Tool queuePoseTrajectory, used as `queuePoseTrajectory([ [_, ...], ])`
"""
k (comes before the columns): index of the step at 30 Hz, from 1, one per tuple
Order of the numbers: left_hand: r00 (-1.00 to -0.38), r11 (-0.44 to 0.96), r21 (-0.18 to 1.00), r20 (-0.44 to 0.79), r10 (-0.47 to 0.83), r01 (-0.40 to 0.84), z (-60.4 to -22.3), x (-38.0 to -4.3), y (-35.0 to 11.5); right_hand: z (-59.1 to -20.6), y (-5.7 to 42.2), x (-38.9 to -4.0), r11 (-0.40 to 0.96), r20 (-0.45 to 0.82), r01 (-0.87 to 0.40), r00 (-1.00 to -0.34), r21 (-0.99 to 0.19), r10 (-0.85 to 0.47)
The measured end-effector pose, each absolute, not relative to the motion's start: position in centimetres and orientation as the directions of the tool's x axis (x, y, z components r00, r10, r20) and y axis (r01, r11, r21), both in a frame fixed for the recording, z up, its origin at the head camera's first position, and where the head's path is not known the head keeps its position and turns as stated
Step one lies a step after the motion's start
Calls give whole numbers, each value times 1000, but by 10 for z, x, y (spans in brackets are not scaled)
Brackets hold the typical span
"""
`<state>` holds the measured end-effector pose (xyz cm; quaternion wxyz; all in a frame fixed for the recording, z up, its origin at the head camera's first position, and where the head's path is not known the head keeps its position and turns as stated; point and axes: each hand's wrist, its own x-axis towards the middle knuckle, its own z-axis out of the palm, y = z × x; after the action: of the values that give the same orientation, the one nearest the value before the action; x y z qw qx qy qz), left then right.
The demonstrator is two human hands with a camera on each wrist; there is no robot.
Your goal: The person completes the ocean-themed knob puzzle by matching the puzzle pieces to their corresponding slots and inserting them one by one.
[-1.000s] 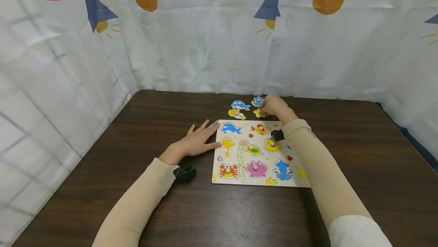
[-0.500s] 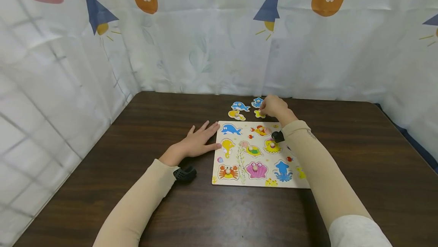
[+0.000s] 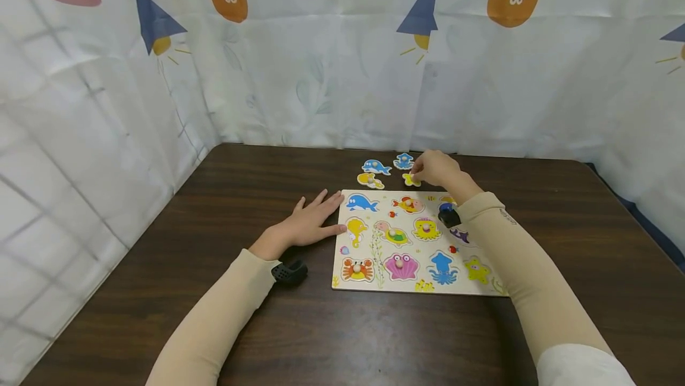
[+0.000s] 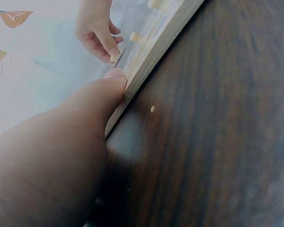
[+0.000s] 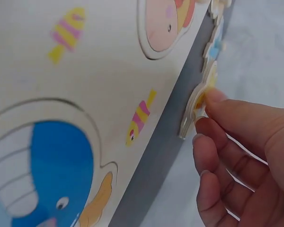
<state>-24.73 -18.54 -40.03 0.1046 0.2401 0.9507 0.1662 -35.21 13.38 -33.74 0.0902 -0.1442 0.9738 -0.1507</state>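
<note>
My right hand (image 3: 437, 169) pinches a small yellow star puzzle piece (image 3: 410, 179) just behind the board. In the right wrist view the thumb and index finger hold the piece (image 5: 194, 105) by its middle, where the knob is hidden. My left hand (image 3: 306, 220) lies with fingers spread at the left edge of a wooden peg puzzle board (image 3: 423, 255); its thumb (image 4: 114, 78) touches that edge in the left wrist view. Crab (image 3: 357, 268), shell (image 3: 401, 266), turtle (image 3: 393, 233) and octopus (image 3: 426, 229) pieces sit in the board. A printed star recess (image 3: 477, 270) shows at its right.
Behind the board lie a blue whale piece (image 3: 376, 166), a yellow piece (image 3: 370, 181) and a blue squid-like piece (image 3: 404, 161). The dark wooden table (image 3: 257, 326) ends at a patterned curtain (image 3: 321, 88). Black straps (image 3: 289, 273) sit at my wrists.
My right hand has shifted slightly right and nearer, carrying the star piece away from the blue squid-like piece. The right forearm moved right, uncovering the star recess. The left hand stays put.
</note>
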Motion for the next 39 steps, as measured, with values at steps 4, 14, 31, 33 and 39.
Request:
queuePoseTrajectory([
  [4,-862,830,367,-123,492,421,-400,-247,-186,-336,137,-343,900,-111,-304,-929,-312,-352],
  [14,-864,829,374,-122,488,415,-400,-244,-185,-336,147,-320,866,-35,-369,-914,-337,-403],
  [31,-862,825,376,-117,494,422,-399,-245,-185,-328,167,-282,839,34,-424,-898,-341,-440],
  [33,-862,826,375,-116,493,422,-399,-246,-185,-328,170,-277,834,48,-437,-892,-336,-449],
  [39,-864,829,372,-121,490,418,-398,-245,-186,-327,178,-265,837,58,-448,-889,-315,-454],
])
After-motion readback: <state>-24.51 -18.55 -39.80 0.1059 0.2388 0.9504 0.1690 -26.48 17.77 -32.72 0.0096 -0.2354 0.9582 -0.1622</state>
